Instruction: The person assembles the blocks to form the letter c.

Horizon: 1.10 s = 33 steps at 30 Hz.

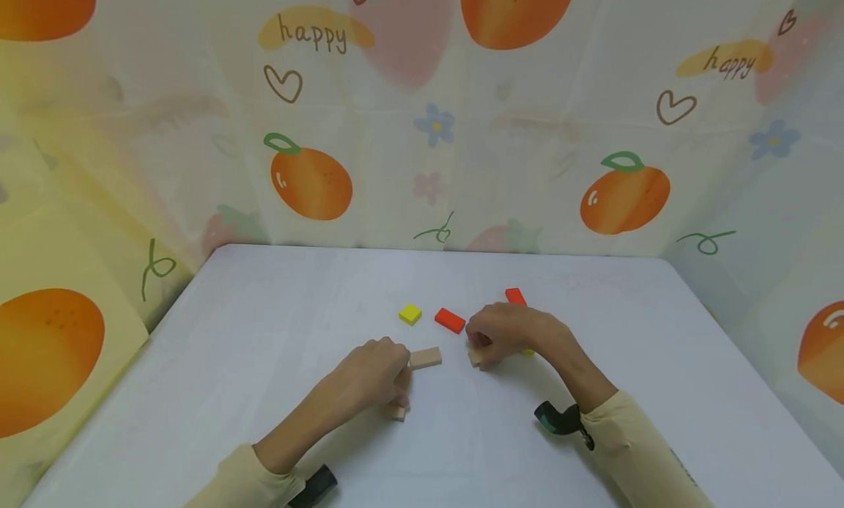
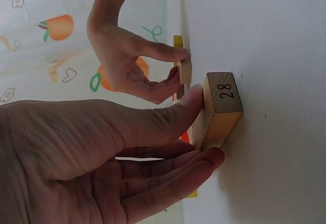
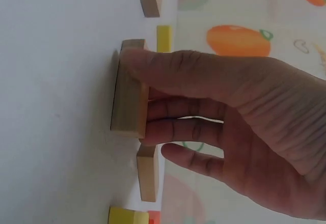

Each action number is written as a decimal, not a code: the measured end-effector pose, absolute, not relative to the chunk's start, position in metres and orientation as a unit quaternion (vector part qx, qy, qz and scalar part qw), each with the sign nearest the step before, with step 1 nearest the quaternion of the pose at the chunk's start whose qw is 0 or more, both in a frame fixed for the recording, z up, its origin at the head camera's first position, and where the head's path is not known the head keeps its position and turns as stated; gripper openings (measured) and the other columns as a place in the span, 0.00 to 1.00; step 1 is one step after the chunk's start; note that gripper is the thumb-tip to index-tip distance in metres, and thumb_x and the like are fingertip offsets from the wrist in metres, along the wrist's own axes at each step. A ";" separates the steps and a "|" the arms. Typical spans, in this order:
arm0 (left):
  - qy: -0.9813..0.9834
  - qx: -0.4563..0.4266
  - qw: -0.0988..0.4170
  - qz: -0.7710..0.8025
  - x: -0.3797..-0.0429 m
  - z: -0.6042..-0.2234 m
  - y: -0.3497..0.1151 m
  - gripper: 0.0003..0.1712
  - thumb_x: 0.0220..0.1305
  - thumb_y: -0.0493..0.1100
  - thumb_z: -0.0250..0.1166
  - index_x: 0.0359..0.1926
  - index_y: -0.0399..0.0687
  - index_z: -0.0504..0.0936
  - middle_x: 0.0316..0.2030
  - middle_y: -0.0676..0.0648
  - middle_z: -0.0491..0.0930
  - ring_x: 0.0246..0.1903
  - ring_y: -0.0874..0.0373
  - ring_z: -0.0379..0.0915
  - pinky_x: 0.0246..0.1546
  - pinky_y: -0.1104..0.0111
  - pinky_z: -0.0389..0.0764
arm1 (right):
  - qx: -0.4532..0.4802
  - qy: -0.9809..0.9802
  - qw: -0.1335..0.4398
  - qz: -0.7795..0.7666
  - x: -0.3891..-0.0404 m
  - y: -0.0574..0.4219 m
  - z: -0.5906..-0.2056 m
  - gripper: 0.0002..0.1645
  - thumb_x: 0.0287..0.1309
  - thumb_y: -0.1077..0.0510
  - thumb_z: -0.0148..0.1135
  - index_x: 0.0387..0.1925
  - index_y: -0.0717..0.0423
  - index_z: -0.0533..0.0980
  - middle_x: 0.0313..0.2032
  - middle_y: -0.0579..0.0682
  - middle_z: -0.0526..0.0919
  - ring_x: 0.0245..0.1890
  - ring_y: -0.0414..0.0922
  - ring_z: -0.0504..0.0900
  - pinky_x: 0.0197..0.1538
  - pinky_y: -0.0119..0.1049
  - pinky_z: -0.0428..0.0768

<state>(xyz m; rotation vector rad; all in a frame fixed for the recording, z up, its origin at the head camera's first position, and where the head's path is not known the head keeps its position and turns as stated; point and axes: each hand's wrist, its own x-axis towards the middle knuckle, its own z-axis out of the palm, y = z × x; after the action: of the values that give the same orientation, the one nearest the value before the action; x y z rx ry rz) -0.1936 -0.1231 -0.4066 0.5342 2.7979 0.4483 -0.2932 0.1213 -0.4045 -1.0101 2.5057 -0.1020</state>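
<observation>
One block stamped 28 [image 2: 221,107], pinched by the left hand [image 1: 369,376].
Head view, lower centre: it shows just below that hand; right of centre, the right hand [image 1: 506,333] pinches a second block [image 3: 128,96].

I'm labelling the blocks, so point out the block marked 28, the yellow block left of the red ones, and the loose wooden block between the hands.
Block marked 28 [image 2: 224,100]: left wrist view, on its numbered end.
Yellow block [image 1: 410,313]: head view, on its top.
Loose wooden block [image 1: 425,358]: head view, on its upper face.
</observation>
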 end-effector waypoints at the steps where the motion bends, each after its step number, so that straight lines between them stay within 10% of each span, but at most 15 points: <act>1: 0.962 0.184 0.128 0.155 -0.193 -0.406 -0.123 0.17 0.49 0.41 0.85 0.32 0.43 0.83 0.22 0.51 0.75 0.24 0.59 0.68 0.26 0.71 0.68 | -0.365 0.905 0.217 -0.038 -0.293 0.120 -0.405 0.11 0.59 0.52 0.76 0.31 0.44 0.78 0.27 0.39 0.76 0.35 0.39 0.74 0.42 0.34 0.74; 33: 0.958 0.196 0.125 0.168 -0.195 -0.409 -0.124 0.16 0.50 0.39 0.84 0.25 0.44 0.81 0.19 0.52 0.73 0.20 0.61 0.64 0.22 0.73 0.65 | -0.381 0.898 0.210 -0.071 -0.284 0.102 -0.409 0.11 0.63 0.51 0.74 0.43 0.46 0.82 0.28 0.40 0.77 0.32 0.38 0.75 0.40 0.29 0.76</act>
<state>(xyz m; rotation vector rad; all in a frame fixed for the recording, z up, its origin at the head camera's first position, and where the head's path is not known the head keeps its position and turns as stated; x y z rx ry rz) -0.1953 -0.1244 -0.4091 0.5713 2.7904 0.4892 -0.2840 0.1024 -0.4087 -1.0586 2.4967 -0.1962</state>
